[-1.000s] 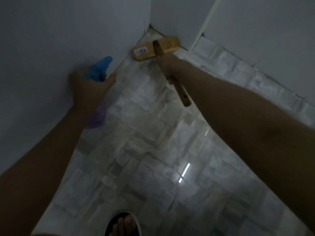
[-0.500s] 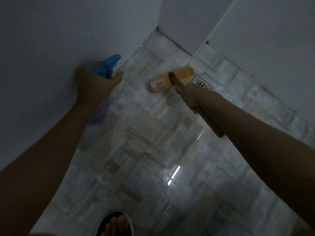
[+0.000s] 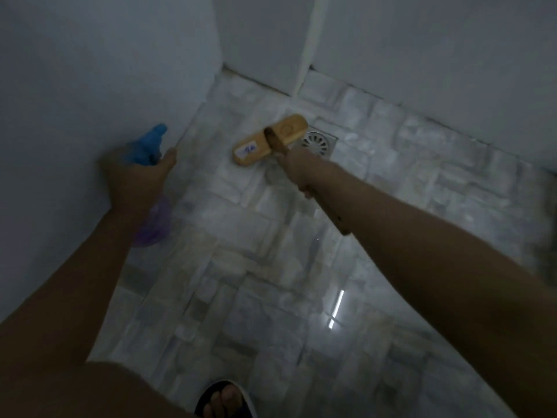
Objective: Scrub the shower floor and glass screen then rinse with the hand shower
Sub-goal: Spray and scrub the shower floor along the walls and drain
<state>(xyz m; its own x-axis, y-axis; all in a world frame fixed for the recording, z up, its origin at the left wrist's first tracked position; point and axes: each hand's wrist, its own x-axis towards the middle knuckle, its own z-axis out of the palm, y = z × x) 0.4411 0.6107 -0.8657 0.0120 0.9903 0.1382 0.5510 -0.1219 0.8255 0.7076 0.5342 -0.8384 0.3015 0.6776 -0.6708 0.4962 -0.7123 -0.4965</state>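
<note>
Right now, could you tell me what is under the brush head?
Tiled floor lies under the brush head, beside the drain; bristles and tile directly beneath are hidden.

I saw the shower floor [image 3: 241,297] laid in pale, marbled stone tiles of uneven sizes, meeting white walls on the left and at the far side. A wooden scrub brush [image 3: 265,143] sat head-down on the tiles near the far corner, with a small white label on its back. Just beside its far end, a square metal drain [image 3: 316,143] with a round slotted grate was set into the floor. A bright streak of reflected light [image 3: 337,309] lay on the glossy tiles nearer me. At the bottom edge, my foot in a dark slipper [image 3: 224,399] stood on the floor.
</note>
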